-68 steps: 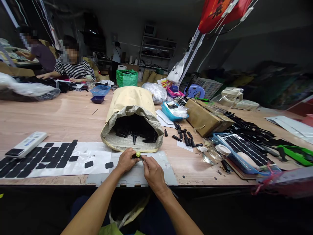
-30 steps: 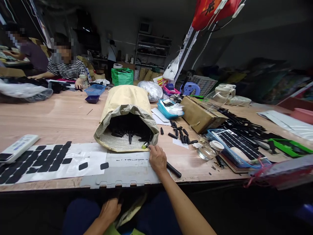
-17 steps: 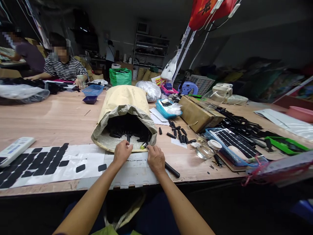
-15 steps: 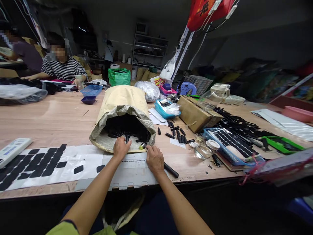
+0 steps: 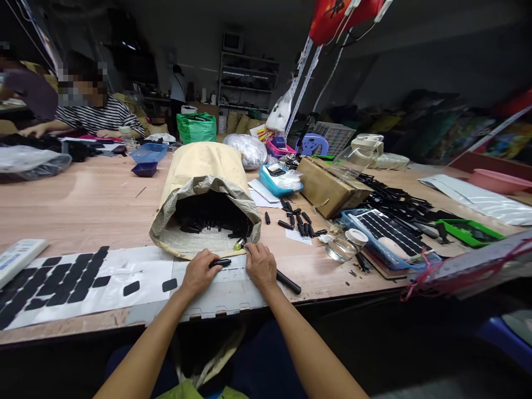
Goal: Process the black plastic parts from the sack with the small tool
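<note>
My left hand point(image 5: 198, 272) is closed on a small black tube point(image 5: 220, 262), held just above the white sheet point(image 5: 124, 277) at the table's near edge. My right hand point(image 5: 261, 266) is closed on a black-handled tool point(image 5: 288, 282) whose yellow-green tip point(image 5: 238, 245) points at the mouth of the sack. The tan woven sack point(image 5: 205, 194) lies on its side right behind both hands, open toward me and full of black tubes. The tube's end sits a short way left of the tool tip.
Black adhesive pads point(image 5: 54, 280) lie on the white sheet at left, beside a remote point(image 5: 16, 257). Loose black tubes point(image 5: 297, 219), a cardboard box point(image 5: 330, 185), a glass jar point(image 5: 338, 249) and a solar panel in a blue tray point(image 5: 384, 235) stand right. Two seated people point(image 5: 89, 113) work far left.
My left hand came up from my lap, reached into the sack mouth, and drew back toward me holding a black tube. My right hand stayed on the tool.
</note>
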`<state>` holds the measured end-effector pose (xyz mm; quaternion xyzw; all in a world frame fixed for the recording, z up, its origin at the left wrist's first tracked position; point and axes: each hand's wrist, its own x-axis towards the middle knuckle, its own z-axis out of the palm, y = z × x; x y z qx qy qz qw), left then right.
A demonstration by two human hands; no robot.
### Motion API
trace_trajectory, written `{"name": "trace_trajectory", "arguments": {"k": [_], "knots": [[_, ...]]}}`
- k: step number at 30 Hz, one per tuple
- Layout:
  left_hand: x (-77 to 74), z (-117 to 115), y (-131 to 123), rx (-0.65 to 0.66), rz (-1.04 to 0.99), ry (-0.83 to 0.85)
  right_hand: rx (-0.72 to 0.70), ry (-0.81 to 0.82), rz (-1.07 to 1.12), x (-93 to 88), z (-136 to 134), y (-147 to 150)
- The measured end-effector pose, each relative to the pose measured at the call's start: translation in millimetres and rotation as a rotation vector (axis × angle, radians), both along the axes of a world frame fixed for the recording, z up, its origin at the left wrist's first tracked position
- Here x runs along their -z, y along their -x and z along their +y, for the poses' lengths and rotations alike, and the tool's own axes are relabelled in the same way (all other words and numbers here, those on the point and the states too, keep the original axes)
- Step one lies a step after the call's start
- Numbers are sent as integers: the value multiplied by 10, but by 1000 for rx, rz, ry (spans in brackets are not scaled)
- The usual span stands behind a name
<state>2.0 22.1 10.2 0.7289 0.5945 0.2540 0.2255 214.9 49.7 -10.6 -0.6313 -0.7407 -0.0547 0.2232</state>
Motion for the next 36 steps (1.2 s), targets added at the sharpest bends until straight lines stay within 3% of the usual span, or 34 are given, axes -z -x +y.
{"name": "trace_trajectory", "arguments": {"k": [3, 7, 11, 14, 21, 30, 36], "knots": [[65, -29, 4, 14, -30, -15, -12, 34, 26, -24, 13, -22], [35, -3, 4, 15, -50, 7, -50, 50, 166, -94, -37, -51], [-20, -22, -10, 10, -28, 20, -136, -28, 442, -177, -240, -13], [-34, -35, -22, 2, -22, 27, -196, -21, 520, -190, -416, 54], [-16, -22, -19, -3, -29, 35, -237, 21, 458, -90, -555, 128], [-1, -25, -18, 4, -67, 14, -301, 13, 411, -110, -595, 307], [-2, -21, -11, -1, -64, 26, -224, -7, 370, -181, -388, 167]]}}
